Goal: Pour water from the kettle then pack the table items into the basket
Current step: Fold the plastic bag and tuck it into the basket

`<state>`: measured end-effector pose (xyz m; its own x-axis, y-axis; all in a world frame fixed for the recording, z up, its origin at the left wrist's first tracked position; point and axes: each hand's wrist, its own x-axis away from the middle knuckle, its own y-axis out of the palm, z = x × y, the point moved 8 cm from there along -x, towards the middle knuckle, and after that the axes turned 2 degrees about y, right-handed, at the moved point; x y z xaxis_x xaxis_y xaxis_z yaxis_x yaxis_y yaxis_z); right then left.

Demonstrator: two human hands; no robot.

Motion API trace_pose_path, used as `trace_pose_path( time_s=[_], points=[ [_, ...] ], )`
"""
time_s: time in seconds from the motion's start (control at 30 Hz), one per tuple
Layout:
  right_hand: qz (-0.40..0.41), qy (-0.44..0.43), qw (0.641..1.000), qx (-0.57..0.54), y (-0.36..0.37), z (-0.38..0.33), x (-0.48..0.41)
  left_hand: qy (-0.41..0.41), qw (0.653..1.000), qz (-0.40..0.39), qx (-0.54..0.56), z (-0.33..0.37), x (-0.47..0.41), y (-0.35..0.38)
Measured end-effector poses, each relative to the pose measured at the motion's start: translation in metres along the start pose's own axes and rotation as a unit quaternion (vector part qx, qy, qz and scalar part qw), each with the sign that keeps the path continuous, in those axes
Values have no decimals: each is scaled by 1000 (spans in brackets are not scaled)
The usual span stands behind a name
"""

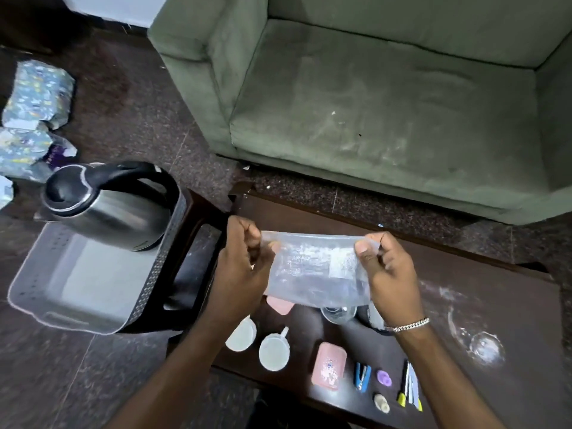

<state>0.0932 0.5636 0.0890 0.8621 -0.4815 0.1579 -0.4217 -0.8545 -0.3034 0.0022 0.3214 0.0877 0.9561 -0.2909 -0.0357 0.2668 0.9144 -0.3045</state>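
The biggest risk I judge sits with the kettle [105,209]; it stands in the far corner of the basket [77,280], which rests on a dark stool beside the bench [464,289], and anything I toss in carelessly could knock it or tip the basket off its perch; next, the clear plastic bag [315,267] I hold stretched above the bench could slip or tear if I pull its mouth too hard, and it hangs right over a glass [337,314] I could clip on the way down; smaller things below, the two white cups [274,351], the pink case [328,370], the blue stapler [362,376] and the markers [409,386], lie close together, so a sweeping wrist could scatter them.

My left hand [241,267] is closed on the bag's left edge, thumb and fingers pinching it; my right hand [387,267] pinches the right top corner the same way, thumb forward; both forearms reach in from below, wrists raised, the bag taut between them.
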Motion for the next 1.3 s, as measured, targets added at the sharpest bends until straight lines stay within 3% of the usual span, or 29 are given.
trace_pose_path(
  time_s=[0.27,0.43,0.57,0.73,0.87,1.13,1.3],
  points=[
    [-12,31,996,-82,118,-17,11,-2,997,-21,-76,-15,14,-106],
    [-166,9,984,-61,230,-45,38,-75,990,-7,-118,-63,25,-202],
    [-255,11,966,44,316,-43,60,-158,974,-51,-153,-112,39,-272],
    [-343,-6,915,212,409,-35,81,-185,939,-112,-267,-161,40,-322],
    [-344,-99,848,390,461,-44,97,-214,915,-127,-318,-195,29,-347],
    [-391,-120,761,504,504,-29,99,-195,880,-222,-372,-237,12,-338],
    [-332,-134,749,557,507,-32,82,-132,792,-199,-562,-238,9,-335]
  ],
)
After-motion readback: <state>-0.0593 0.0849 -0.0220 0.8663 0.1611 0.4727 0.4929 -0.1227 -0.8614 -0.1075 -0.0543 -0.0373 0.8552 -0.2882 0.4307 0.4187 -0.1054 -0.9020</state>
